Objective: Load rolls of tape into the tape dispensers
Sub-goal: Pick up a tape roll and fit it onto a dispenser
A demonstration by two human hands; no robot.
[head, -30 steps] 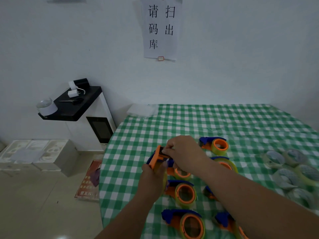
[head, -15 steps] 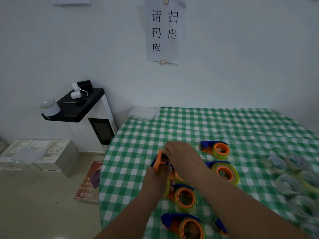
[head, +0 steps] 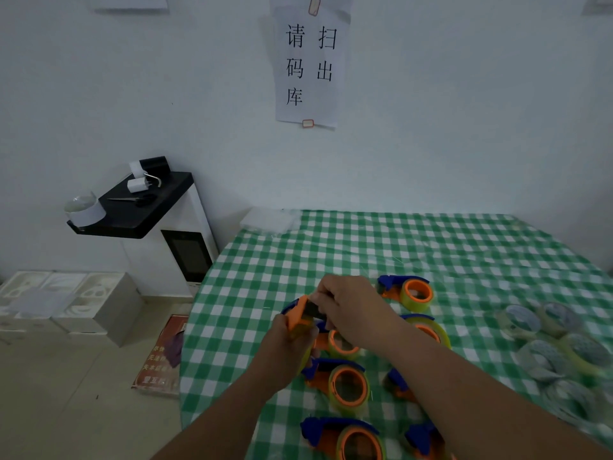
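Orange dispenser (head: 298, 315), raised over the table (head: 431, 247): left hand (head: 288, 346) grips its body; right hand (head: 348, 307) pinches its cutter end. Step: threading tape, apparently. Next: seat strip, set down beside loaded dispensers (head: 348, 385). Spare rolls (head: 522, 318) lie rightward.

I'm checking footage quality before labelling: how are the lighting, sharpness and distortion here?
Head view: dim, bluish and flat, no hard shadows or glare; the wall sign reads sharp, while the loose tape rolls at right look soft and smeared; wide-angle bending curves the table edge.
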